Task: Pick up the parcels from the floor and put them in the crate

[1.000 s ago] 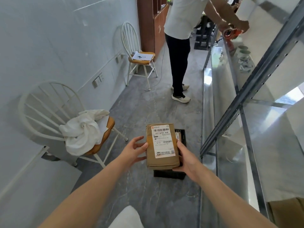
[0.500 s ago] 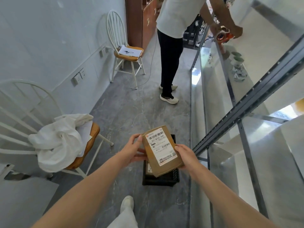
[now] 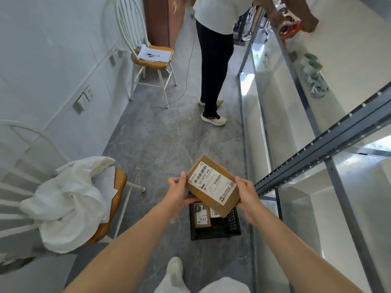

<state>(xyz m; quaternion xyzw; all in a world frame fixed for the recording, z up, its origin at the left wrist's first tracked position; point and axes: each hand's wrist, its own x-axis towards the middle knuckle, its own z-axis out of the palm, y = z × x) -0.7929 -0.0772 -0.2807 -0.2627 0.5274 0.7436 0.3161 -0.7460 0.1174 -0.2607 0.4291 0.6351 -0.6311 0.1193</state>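
Observation:
A brown cardboard parcel (image 3: 211, 185) with a white barcode label is held in the air, turned at an angle, above a black plastic crate (image 3: 229, 228) on the floor. My left hand (image 3: 179, 192) grips its left end and my right hand (image 3: 246, 193) grips its right end. Inside the crate lie two smaller brown parcels: one at the left (image 3: 202, 216), and one (image 3: 214, 213) mostly hidden under the held parcel.
A white chair with a white cloth (image 3: 69, 199) stands at left. Farther off is another white chair with papers (image 3: 154, 55). A person in dark trousers (image 3: 212, 70) stands ahead. A metal shelving rack (image 3: 317, 149) runs along the right. My shoe (image 3: 174, 270) is below.
My view has tipped down and moved closer to the crate. The parcel has rotated clockwise and dropped lower over the crate, whose two parcels inside now show. Both hands still hold it.

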